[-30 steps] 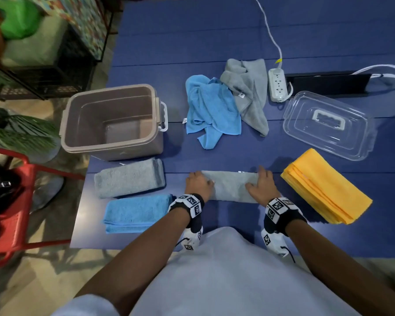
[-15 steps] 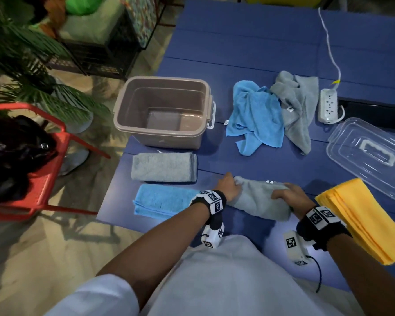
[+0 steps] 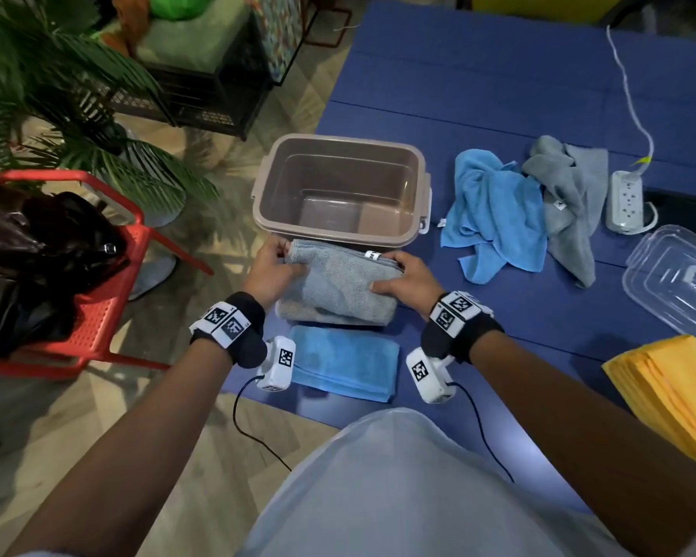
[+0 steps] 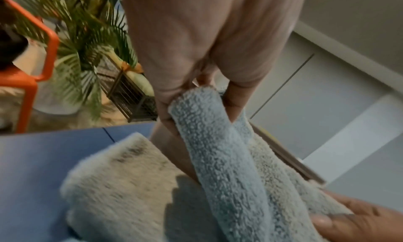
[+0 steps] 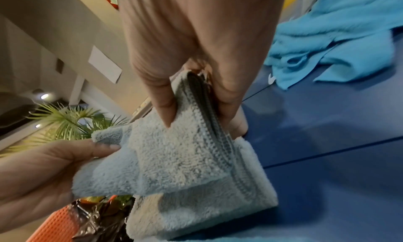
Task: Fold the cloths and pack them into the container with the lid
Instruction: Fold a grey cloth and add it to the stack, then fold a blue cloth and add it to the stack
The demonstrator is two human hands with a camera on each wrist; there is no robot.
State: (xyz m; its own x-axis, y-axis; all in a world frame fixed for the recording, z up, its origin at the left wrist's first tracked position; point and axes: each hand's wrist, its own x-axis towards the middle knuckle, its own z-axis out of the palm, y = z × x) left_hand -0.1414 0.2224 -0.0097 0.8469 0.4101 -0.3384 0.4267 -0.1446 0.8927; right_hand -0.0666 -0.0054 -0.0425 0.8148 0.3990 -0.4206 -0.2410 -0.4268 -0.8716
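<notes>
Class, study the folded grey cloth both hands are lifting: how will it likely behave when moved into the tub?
The grey cloth is probably floppy: it sags between the left hand and the right hand. Its folds may slip open, since layers gape at the right grip. Its fleecy pile suggests it is light and not slippery.

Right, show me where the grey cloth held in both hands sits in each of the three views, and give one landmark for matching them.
Head: the held grey cloth is centre, just in front of the brown container.
Left wrist: held grey cloth runs from centre to bottom, pinched by the left hand.
Right wrist: held grey cloth is centre, pinched by the right hand.
Shared landmark: the blue table.
</notes>
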